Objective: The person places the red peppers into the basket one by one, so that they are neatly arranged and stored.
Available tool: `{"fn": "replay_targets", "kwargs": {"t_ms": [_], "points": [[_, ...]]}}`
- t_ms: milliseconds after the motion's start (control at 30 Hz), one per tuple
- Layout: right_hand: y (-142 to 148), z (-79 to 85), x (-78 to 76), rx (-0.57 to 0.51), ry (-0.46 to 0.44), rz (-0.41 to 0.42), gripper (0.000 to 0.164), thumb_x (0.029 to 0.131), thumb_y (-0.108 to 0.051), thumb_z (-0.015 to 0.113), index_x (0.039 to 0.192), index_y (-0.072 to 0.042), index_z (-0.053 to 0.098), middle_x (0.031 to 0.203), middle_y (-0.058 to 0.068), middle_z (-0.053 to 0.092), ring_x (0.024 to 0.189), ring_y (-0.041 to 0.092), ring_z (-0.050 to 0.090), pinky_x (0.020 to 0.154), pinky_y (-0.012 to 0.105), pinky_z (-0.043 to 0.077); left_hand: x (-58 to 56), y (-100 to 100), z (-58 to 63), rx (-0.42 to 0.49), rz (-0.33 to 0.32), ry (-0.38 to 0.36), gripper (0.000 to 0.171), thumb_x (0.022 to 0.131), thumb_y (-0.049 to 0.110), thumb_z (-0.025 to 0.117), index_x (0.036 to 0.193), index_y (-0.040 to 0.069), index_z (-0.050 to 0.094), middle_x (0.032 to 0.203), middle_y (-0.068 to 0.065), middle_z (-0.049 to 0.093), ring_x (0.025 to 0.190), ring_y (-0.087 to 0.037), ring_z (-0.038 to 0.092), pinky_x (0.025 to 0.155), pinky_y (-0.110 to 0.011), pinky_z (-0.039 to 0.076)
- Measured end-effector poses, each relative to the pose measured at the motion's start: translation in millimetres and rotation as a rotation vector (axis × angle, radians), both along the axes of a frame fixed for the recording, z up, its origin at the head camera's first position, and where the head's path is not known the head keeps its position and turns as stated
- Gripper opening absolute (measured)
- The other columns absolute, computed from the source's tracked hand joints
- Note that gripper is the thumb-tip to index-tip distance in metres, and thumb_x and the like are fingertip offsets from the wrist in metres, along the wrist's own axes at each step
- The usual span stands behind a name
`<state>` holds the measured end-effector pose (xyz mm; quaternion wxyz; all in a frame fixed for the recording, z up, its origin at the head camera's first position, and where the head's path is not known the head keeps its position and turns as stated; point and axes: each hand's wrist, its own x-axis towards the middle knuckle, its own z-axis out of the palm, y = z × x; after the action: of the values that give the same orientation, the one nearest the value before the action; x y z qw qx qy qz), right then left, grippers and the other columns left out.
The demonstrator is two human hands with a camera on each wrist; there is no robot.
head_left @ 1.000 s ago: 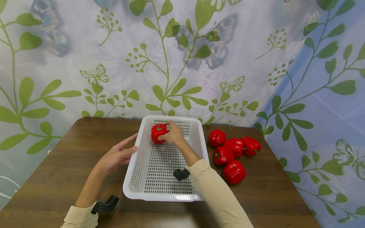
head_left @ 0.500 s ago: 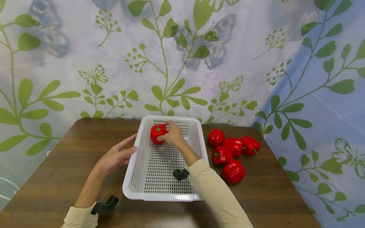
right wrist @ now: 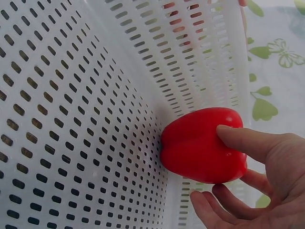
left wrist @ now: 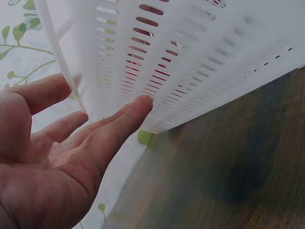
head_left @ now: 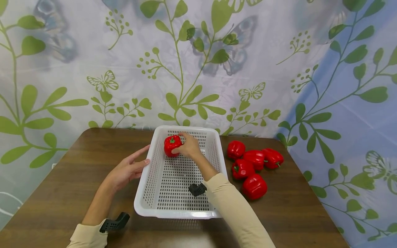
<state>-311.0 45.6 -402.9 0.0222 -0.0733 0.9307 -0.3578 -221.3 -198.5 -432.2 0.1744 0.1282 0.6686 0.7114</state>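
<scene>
A white perforated plastic basket (head_left: 179, 214) stands on the brown wooden table. Inside its far left corner is a red bell pepper (head_left: 171, 144), green stem end up. My right hand (head_left: 190, 147) reaches into the basket and holds this pepper, its thumb on one side and fingers around the other. The right wrist view shows the pepper (right wrist: 202, 145) at the basket floor near the side wall. At the basket's left rim, my left hand (head_left: 125, 169) touches the outside with fingers extended. From the left wrist, straight fingers (left wrist: 119, 125) lie along the slotted wall.
Several more red bell peppers (head_left: 254, 160) lie in a cluster on the table just right of the basket. A leaf-patterned curtain (head_left: 198, 69) hangs behind the table and along its right side. A white cable (head_left: 9, 203) shows at far left.
</scene>
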Motion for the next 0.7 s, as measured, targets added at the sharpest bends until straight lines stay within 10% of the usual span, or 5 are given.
{"fn": "replay_targets", "kwargs": {"t_ms": [700], "points": [[-1.2, 0.1, 2.3, -0.013, -0.008, -0.022, 0.072, 0.072, -0.027, 0.083, 0.134, -0.015, 0.049, 0.129, 0.011, 0.056, 0.117, 0.029, 0.049, 0.094, 0.046, 0.047, -0.9, 0.3, -3.3, 0.008, 0.011, -0.01, 0.063, 0.098, 0.018, 0.053, 0.152, 0.025, 0.022, 0.137, -0.03, 0.046, 0.11, -0.041, 0.06, 0.083, -0.048, 0.053]]}}
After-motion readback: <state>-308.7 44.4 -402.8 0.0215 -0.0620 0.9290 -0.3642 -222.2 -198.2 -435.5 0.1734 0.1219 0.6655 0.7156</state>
